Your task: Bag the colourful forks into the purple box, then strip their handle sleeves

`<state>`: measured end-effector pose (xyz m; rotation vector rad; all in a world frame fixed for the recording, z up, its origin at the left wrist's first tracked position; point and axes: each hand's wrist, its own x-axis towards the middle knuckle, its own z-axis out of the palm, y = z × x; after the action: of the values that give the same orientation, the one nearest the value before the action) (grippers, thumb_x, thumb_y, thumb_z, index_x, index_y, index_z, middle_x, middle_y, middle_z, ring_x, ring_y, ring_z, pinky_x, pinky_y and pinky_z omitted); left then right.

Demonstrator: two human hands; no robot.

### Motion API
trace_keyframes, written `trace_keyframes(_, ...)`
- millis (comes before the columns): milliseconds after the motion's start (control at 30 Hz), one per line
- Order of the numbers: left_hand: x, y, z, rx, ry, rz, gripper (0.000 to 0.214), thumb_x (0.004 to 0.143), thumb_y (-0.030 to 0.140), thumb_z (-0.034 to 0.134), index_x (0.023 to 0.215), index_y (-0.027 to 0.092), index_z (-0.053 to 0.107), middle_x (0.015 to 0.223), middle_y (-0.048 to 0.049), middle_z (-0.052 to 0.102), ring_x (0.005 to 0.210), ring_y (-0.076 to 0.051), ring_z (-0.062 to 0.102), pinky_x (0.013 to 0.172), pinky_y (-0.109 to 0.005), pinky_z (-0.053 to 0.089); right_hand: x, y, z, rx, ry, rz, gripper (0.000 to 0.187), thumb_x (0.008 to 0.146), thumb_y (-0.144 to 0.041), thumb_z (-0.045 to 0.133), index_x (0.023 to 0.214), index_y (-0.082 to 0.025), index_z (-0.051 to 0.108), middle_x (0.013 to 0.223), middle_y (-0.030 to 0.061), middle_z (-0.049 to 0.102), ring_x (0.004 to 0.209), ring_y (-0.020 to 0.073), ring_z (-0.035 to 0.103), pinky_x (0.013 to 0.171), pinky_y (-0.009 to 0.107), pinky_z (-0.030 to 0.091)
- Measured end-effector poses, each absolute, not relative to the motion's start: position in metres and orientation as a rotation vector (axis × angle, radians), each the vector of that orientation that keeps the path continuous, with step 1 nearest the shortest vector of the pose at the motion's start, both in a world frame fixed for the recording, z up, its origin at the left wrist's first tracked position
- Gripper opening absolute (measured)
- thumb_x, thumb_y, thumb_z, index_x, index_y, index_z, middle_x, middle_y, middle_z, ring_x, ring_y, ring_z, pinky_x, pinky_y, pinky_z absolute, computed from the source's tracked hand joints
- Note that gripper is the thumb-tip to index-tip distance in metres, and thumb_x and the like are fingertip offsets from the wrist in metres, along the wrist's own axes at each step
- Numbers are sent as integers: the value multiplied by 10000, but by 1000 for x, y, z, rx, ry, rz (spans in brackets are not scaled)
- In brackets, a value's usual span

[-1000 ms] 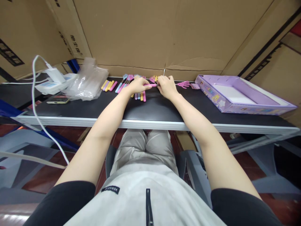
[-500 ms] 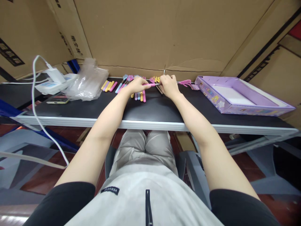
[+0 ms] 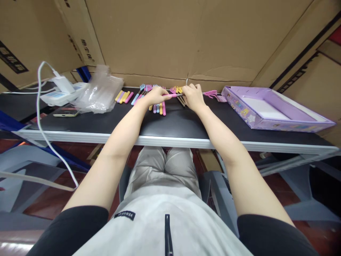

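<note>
Left hand (image 3: pixel 156 96) grasps the handle of a pink scratcher (image 3: pixel 175 95) held crosswise over the table (image 3: pixel 183 126), while the right hand (image 3: pixel 194 97) is closed around its rod, the claw (image 3: pixel 210 94) showing beyond. Other scratchers (image 3: pixel 163 108) lie by the left hand, yellow claws (image 3: pixel 176 89) near the right, and a purple box (image 3: pixel 290 124) sits farther right.

single head cam, worn at the wearer's eye end, facing forward and steeply down, wide-angle, pale grey garment (image 3: pixel 144 217) closest at bottom, left hand (image 3: pixel 157 96) and right hand (image 3: pixel 194 96) farther out, black tabletop (image 3: pixel 186 122) crossing mid-frame, cardboard wall (image 3: pixel 170 39) filling top
</note>
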<state>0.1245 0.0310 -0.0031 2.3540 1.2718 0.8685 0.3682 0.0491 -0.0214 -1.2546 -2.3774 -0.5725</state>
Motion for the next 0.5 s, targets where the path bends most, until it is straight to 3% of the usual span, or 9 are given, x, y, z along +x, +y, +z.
trace_keyframes(133, 107, 27, -2, 2276, 1412, 916, 581, 1003, 609, 794, 648, 231, 532, 604, 54, 343, 685, -161, 394, 730, -341, 319, 388, 47, -16, -1440, -2307, -570, 300, 1087, -89, 442, 1253, -168, 679, 1256, 201, 772, 1349, 396, 637, 1161, 583, 447)
trace_keyframes(233, 86, 25, -3, 2159, 1664, 893, 569, 1097, 591, 677, 677, 232, 543, 620, 38, 358, 711, -181, 451, 782, -346, 382, 418, 51, -12, -1605, -2168, -568, 308, 1084, -63, 436, 1245, -155, 681, 1295, 225, 770, 1361, 402, 645, 1154, 599, 461)
trace_keyframes(333, 74, 27, -6, 2081, 1889, 885, 461, 1123, 521, 610, 778, 220, 653, 676, -25, 544, 821, -246, 603, 860, -365, 468, 434, 55, -10, -1617, -2084, -591, 307, 1093, -77, 439, 1248, -158, 692, 1345, 230, 770, 1380, 404, 644, 1140, 590, 485)
trace_keyframes(433, 73, 31, -7, 2042, 1998, 938, 379, 1135, 472, 558, 1052, 190, 796, 1012, -146, 810, 1128, -342, 732, 1025, -396, 538, 427, 58, -11, -1479, -2134, -623, 315, 1127, -124, 424, 1242, -174, 712, 1367, 212, 771, 1374, 394, 653, 1132, 563, 501)
trace_keyframes(500, 74, 34, -7, 1983, 2079, 964, 404, 1141, 397, 515, 1267, 158, 815, 1320, -214, 838, 1342, -387, 728, 1146, -421, 538, 415, 59, -14, -1357, -2202, -611, 320, 1139, -145, 420, 1239, -185, 722, 1351, 203, 774, 1336, 380, 674, 1113, 532, 514)
